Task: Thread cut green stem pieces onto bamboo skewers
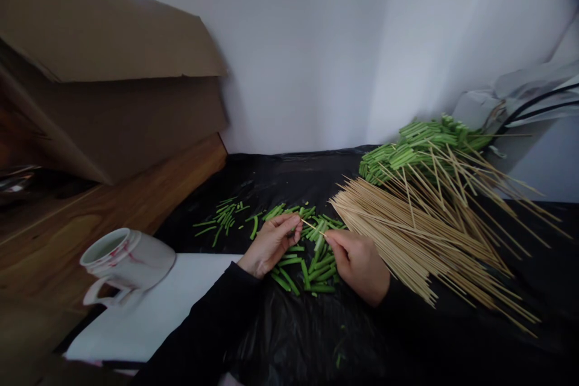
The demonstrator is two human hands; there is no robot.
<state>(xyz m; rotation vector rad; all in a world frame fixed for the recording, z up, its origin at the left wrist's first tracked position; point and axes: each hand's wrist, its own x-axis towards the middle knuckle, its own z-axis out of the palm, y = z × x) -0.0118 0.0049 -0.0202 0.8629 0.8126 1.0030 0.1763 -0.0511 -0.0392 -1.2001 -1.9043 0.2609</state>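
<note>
A thin, straight wooden skewer [312, 227] spans the middle of the table [280, 178], above smooth, short green stalk pieces [324, 263]; the left hand's [274, 241] grip is pinched on one end, the right hand's [360, 258] on the other. Crinkled black plastic [298, 338] covers the table; loose skewers [393, 235] and heaped stalks [418, 146] lie toward its far right corner, before a pale wall [294, 54].

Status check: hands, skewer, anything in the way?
Left hand, right hand: pinching at fingertips. Bamboo skewer: spanning between them. Cut green stems: loose underneath, no visible obstruction.
</note>
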